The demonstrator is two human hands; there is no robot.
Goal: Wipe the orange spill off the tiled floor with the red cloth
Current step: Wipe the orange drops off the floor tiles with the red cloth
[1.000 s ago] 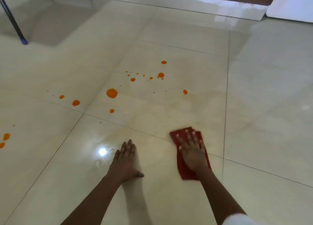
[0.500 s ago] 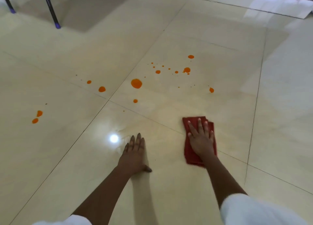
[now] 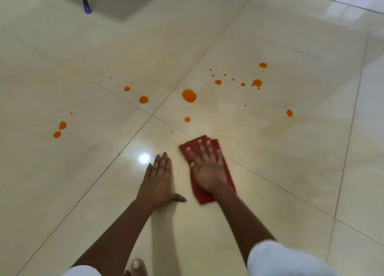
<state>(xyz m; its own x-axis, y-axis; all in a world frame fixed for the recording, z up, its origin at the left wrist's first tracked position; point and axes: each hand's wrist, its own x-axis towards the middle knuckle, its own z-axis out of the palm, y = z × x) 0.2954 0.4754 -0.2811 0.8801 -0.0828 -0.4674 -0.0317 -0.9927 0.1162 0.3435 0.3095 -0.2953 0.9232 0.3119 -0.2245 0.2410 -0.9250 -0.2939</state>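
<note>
Two hands lie flat on the tiled floor (image 3: pixel 291 171), which is glossy cream squares w/ thin dark grout lines. R hand (image 3: pixel 207 167) is palm-down on the red cloth (image 3: pixel 202 196), fingers straight & spread, pressing rather than gripping. The cloth is a folded, roughly rectangular pad, soft-looking, edges a bit blurred, its far end lying over a grout line. L hand (image 3: pixel 159 182) is just beside it but not touching the cloth: palm on bare tile, fingers straight & close together, thumb stuck out sideways toward the cloth. Orange spill (image 3: pixel 189 95) sits beyond both hands, apart from the cloth. It is opaque round drops of mixed sizes, the biggest an oval blob near where four tiles meet, w/ small dots scattered to the right & a few more far left. Round white glare spot (image 3: pixel 144 158) shines by the L fingertips. White sleeve (image 3: pixel 280 259) covers the R upper arm. Thin dark leg w/ a purple tip (image 3: pixel 86 5) stands top left.
</note>
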